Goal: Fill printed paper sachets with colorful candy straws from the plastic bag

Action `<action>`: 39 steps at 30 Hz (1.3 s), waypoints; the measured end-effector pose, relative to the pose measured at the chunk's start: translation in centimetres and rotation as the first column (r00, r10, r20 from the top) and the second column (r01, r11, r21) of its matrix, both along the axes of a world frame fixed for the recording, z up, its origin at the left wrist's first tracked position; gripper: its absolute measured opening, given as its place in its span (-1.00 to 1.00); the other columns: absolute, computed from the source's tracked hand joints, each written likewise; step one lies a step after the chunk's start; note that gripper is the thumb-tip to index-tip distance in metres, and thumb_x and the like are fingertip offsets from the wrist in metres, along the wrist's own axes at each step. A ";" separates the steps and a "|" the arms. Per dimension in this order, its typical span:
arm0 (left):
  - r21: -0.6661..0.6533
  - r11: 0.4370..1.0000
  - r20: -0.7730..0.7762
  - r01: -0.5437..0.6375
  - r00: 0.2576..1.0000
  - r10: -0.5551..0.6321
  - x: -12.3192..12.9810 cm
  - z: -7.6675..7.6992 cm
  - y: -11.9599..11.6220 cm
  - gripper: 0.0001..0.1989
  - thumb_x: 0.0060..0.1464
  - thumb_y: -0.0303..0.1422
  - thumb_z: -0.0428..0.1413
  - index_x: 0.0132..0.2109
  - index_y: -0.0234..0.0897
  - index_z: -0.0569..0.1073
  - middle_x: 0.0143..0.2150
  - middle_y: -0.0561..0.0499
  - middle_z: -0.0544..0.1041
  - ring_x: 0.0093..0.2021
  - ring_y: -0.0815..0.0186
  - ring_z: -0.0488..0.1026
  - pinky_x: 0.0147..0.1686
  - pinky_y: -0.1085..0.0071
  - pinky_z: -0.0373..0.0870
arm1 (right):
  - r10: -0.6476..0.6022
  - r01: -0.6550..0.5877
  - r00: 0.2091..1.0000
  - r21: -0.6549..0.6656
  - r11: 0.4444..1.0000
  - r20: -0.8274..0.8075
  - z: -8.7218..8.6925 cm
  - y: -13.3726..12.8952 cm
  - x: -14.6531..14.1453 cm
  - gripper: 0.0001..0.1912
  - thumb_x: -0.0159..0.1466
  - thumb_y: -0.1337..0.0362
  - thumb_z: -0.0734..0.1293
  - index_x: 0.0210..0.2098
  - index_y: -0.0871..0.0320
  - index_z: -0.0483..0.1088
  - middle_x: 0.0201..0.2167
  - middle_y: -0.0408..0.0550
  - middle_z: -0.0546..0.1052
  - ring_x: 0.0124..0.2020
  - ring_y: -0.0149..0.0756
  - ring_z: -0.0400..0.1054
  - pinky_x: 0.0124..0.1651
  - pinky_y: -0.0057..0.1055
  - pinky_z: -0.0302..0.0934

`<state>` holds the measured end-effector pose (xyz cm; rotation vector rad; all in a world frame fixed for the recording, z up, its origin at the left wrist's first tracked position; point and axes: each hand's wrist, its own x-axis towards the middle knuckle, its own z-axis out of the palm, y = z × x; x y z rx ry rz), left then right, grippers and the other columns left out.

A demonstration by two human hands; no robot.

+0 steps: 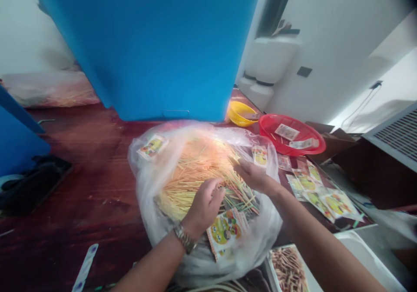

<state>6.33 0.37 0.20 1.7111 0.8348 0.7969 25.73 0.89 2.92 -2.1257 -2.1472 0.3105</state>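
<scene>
Left hand (203, 207) and right hand (256, 177), apart, touch thin sticks (198, 174) still heaped in a plastic bag (143, 183); printed packets (325, 200) lie right of it.

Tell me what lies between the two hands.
In the head view, sticks in a plastic bag lie between the left hand and the right hand.

Site: small indoor room, home-workroom type. Evidence: polished dark-red wood floor (91, 161), white walls (339, 35), tall blue partition panel (163, 44). Stacked white round containers (263, 61) stand by the wall. Clear plastic bag (260, 240) of thin wooden sticks (195, 170) sits low on the floor, with printed paper labels (335, 205) nearby. Yellow plastic basket (241, 114) and red plastic basket (289, 131) lie close by.
</scene>
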 end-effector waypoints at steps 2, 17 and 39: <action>-0.315 0.944 0.234 0.102 0.972 -0.027 1.8 0.4 0.5 -0.63 0.16 -0.15 -0.03 -0.01 -0.30 0.35 -0.08 -0.14 0.47 -0.05 0.21 0.39 -0.06 0.26 0.32 | 0.065 -0.044 0.959 0.083 0.996 -0.275 -0.5 -1.2 -1.9 -0.72 0.35 0.30 0.01 -0.35 0.18 0.28 -0.51 -0.16 0.37 -0.46 -0.42 0.27 -0.40 -0.49 0.19; -0.238 0.958 0.048 0.162 0.987 -0.155 0.6 0.3 0.7 -0.94 -0.02 -0.44 0.06 -0.41 -0.32 0.32 -0.51 0.11 0.35 -0.49 0.45 0.26 -0.49 0.52 0.22 | 0.421 -0.310 0.886 0.426 0.850 -0.195 1.7 -4.0 -5.3 -0.82 0.27 0.41 0.14 -0.26 0.20 0.36 -0.35 0.01 0.37 -0.31 -0.29 0.28 -0.28 -0.36 0.28; 0.098 0.944 -0.653 0.314 0.736 -0.177 0.6 -0.8 -0.9 -0.88 0.00 -0.35 0.08 -0.30 -0.23 0.48 -0.42 0.04 0.51 -0.39 0.28 0.42 -0.39 0.42 0.21 | 0.404 -0.208 0.833 0.464 0.861 -0.377 -2.0 -10.5 -2.5 -0.76 0.28 0.46 0.09 -0.40 0.19 0.34 -0.42 -0.04 0.33 -0.39 -0.36 0.26 -0.36 -0.45 0.25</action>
